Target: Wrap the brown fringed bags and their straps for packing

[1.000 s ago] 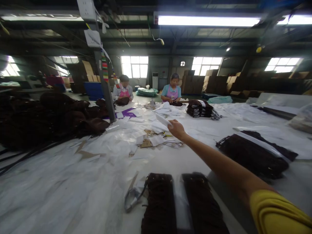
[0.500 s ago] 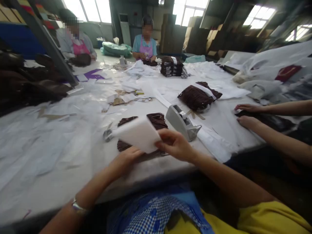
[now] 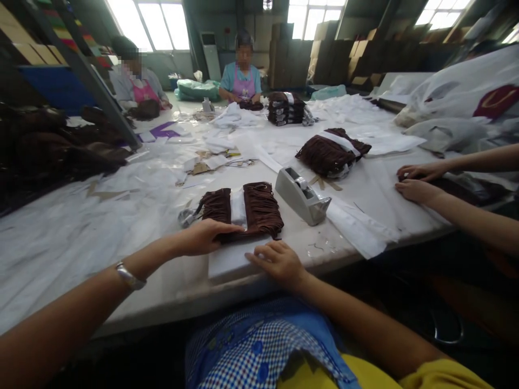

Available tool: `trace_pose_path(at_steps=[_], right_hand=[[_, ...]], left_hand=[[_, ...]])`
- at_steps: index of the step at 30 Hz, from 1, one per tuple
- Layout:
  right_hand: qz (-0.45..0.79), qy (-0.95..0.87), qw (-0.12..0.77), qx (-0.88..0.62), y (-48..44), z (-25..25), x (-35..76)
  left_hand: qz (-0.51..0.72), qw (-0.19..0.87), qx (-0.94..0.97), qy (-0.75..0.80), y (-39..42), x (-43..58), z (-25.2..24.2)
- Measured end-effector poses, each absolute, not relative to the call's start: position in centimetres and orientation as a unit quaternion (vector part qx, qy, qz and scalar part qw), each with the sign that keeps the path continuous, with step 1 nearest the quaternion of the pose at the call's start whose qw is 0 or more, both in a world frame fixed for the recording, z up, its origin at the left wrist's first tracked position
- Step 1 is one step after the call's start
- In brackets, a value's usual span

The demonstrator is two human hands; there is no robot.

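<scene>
A white sheet lies flat at the near edge of the white table. My right hand rests on its right side with fingers spread. My left hand lies flat, fingers stretched out onto the near edge of a brown fringed piece, which has a white band across its middle. A silver bracelet sits on my left wrist.
A grey tape dispenser stands right of the fringed piece. Another brown fringed bundle and a stack of them lie farther back. A co-worker's two hands press on a dark item at right. Two people sit across the table. Dark bags pile at left.
My right hand reached far across the table for the white sheet, brought it back, and both hands laid it flat at the near edge. The view dropped toward the table.
</scene>
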State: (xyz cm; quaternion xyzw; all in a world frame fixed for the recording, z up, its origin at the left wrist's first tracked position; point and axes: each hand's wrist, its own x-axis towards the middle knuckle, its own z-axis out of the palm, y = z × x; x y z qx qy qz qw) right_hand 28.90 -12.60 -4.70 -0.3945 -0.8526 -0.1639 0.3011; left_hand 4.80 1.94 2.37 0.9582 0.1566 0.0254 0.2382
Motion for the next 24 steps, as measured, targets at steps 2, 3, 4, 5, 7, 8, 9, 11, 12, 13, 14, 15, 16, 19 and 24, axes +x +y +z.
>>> trace_pose_path(at_steps=[2, 3, 4, 5, 7, 8, 9, 11, 12, 13, 14, 15, 16, 19, 24], right_hand=[[-0.187, -0.841, 0.296, -0.412, -12.1, -4.6, 29.4], [-0.196, -0.835, 0.293, -0.423, -11.8, -4.6, 29.5], [-0.201, -0.829, 0.290, -0.434, -11.5, -4.5, 29.6], [-0.203, -0.824, 0.284, -0.446, -11.1, -4.4, 29.6], [-0.203, -0.815, 0.274, -0.468, -10.3, -4.2, 29.3], [-0.203, -0.811, 0.269, -0.478, -10.0, -4.2, 29.1], [-0.202, -0.808, 0.264, -0.487, -9.6, -4.2, 28.9], [-0.202, -0.800, 0.255, -0.505, -9.2, -4.5, 28.4], [-0.200, -0.796, 0.252, -0.513, -9.0, -4.7, 28.2], [-0.196, -0.793, 0.251, -0.519, -8.9, -4.9, 28.1], [-0.190, -0.792, 0.253, -0.521, -8.9, -5.2, 28.1], [-0.182, -0.793, 0.259, -0.520, -8.9, -5.4, 28.2], [-0.172, -0.796, 0.267, -0.515, -9.0, -5.7, 28.3], [-0.130, -0.799, 0.302, -0.503, -9.3, -6.3, 29.1], [-0.037, -0.809, 0.353, -0.470, -10.9, -6.7, 30.9]], left_hand=[[0.012, 0.251, 0.953, 0.172, 2.1, 4.9, 3.5], [0.007, 0.257, 0.950, 0.177, 2.2, 5.0, 4.0], [0.002, 0.263, 0.948, 0.179, 2.3, 5.0, 4.5], [-0.002, 0.269, 0.946, 0.180, 2.4, 5.1, 4.8], [-0.009, 0.277, 0.944, 0.178, 2.6, 5.2, 5.2], [-0.012, 0.277, 0.944, 0.180, 2.7, 5.3, 5.2], [-0.015, 0.276, 0.944, 0.182, 2.7, 5.3, 5.1], [-0.010, 0.266, 0.945, 0.191, 2.6, 5.3, 4.6], [-0.002, 0.259, 0.946, 0.196, 2.4, 5.2, 4.2], [0.010, 0.253, 0.946, 0.200, 2.1, 5.2, 3.8], [0.026, 0.248, 0.947, 0.202, 1.8, 5.1, 3.3], [0.045, 0.241, 0.949, 0.200, 1.4, 5.1, 2.8], [0.064, 0.231, 0.950, 0.199, 0.9, 5.1, 2.2], [0.121, 0.157, 0.956, 0.216, -0.7, 5.3, 0.1], [0.232, -0.024, 0.935, 0.266, -2.7, 6.5, -3.7]])
